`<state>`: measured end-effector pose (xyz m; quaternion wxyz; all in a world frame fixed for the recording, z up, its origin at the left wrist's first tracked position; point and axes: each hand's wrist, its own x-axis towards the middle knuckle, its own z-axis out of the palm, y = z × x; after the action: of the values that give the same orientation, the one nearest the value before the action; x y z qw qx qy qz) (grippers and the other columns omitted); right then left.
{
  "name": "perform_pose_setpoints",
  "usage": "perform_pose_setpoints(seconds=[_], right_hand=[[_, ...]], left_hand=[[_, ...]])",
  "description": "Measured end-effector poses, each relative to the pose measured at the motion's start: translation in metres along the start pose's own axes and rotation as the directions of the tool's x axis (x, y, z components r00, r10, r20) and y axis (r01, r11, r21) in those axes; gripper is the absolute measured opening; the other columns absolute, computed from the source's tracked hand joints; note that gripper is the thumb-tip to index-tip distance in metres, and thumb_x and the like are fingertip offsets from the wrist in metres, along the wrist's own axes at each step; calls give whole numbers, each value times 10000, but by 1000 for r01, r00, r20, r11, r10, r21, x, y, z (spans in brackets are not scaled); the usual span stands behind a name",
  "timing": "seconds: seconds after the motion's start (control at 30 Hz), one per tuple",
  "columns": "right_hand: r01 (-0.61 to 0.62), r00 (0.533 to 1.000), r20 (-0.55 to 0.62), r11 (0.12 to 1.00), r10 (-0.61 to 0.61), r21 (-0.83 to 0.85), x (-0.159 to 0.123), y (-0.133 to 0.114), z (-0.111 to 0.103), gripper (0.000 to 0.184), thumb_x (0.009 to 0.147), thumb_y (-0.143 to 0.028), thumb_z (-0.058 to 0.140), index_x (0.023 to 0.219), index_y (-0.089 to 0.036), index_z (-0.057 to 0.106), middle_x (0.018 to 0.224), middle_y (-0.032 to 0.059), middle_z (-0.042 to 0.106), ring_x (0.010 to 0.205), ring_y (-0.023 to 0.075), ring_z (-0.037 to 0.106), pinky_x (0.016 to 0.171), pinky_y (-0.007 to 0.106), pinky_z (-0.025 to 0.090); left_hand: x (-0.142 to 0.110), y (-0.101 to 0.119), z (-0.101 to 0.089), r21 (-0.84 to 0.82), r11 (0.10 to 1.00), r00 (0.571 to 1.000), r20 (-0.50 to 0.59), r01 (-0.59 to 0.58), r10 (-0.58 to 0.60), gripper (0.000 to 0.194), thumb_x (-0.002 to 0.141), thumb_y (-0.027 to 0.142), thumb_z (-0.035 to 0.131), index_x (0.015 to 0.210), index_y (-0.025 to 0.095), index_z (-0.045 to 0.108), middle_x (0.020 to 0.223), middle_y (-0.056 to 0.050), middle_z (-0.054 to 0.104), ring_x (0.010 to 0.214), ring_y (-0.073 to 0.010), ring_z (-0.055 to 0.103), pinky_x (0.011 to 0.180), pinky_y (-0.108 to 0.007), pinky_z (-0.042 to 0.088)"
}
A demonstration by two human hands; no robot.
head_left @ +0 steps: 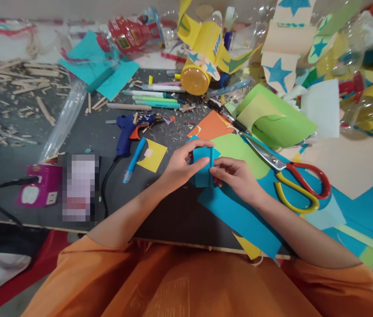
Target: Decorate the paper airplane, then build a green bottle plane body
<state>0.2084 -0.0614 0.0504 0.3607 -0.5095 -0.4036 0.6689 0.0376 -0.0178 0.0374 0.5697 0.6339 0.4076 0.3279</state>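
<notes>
A small folded piece of blue paper (202, 165) is held between both hands above the dark table (160, 211). My left hand (181, 165) grips its left side, thumb across the front and index finger along the top edge. From the right, my right hand (235, 176) pinches the paper's upright fold with its fingertips. A larger blue sheet (239, 211) lies under the hands, a light green sheet (235, 149) just behind them.
Red-and-yellow scissors (292, 176) lie right of my hands. A blue glue gun (128, 130), a blue marker (134, 159) and a yellow paper scrap (153, 155) lie to the left. Paper-covered bottle models (202, 48), pens and wooden sticks (24, 79) crowd the back.
</notes>
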Motion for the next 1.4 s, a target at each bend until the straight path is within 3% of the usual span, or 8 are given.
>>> perform_pose_setpoints(seconds=[0.2, 0.4, 0.57, 0.77, 0.9, 1.07, 1.23, 1.4], right_hand=[[-20, 1000, 16, 1000, 21, -22, 1, -3, -2, 437, 632, -557, 812, 689, -184, 593, 516, -41, 559, 446, 89, 482, 480, 256, 404], [-2, 999, 53, 997, 6, -75, 1, -3, -5, 425, 674, -563, 768, 702, -182, 582, 525, -58, 504, 449, 78, 442, 467, 252, 362], [50, 994, 106, 991, -36, -126, 2, 0, -9, 353, 727, -507, 730, 715, -174, 611, 539, -72, 426, 485, 67, 346, 472, 250, 293], [138, 990, 12, 975, -138, -175, 5, -3, -16, 311, 711, -393, 763, 922, -178, 683, 682, -25, 546, 601, 103, 457, 547, 253, 392], [209, 967, -100, 956, -233, -204, 5, -4, -19, 241, 716, -392, 772, 817, -197, 673, 705, 0, 613, 634, 126, 526, 569, 265, 429], [276, 924, -238, 953, -299, -124, 7, -2, -21, 300, 707, -480, 791, 789, -213, 680, 711, -2, 644, 617, 132, 558, 587, 286, 465], [240, 940, -234, 969, -248, -62, 10, 4, -24, 370, 705, -556, 776, 820, -222, 666, 696, -17, 625, 597, 130, 551, 577, 291, 460], [225, 946, -225, 973, -232, -55, 10, 3, -23, 352, 690, -532, 785, 800, -220, 664, 669, -20, 616, 591, 133, 554, 567, 292, 457]], left_hand=[[-1, -2, -1, -4, 1000, 1000, 5, 0, 0, 253, 828, 317, 652, 1061, 221, 669, 1063, -34, 694, 867, -154, 640, 682, -236, 496], [1, 2, -2, -11, 1000, 1000, -11, 22, -23, 313, 805, 352, 653, 1090, 222, 652, 888, -12, 637, 809, -137, 611, 629, -208, 465], [4, 6, -2, 61, 998, 1000, -2, 25, -25, 230, 847, 412, 627, 848, 201, 719, 813, -26, 710, 764, -148, 640, 659, -235, 487], [3, 4, -1, 104, 994, 969, -243, -20, 45, 306, 831, 487, 657, 789, 193, 731, 752, -22, 723, 676, -136, 618, 592, -237, 479], [1, 2, -1, 121, 991, 942, -323, -50, 86, 306, 827, 494, 678, 784, 198, 739, 689, -5, 695, 595, -110, 555, 532, -227, 443], [-1, 0, 1, 82, 995, 969, -237, -50, 68, 256, 830, 452, 689, 834, 207, 764, 782, -22, 747, 652, -125, 626, 558, -226, 477], [-3, 1, 1, 67, 997, 982, -183, -36, 48, 239, 830, 436, 701, 900, 218, 769, 842, -27, 753, 713, -138, 658, 595, -227, 495], [-1, 2, -1, 116, 992, 996, -82, 55, -45, 398, 862, 577, 611, 988, 243, 788, 693, -30, 707, 595, -152, 594, 471, -254, 402]])
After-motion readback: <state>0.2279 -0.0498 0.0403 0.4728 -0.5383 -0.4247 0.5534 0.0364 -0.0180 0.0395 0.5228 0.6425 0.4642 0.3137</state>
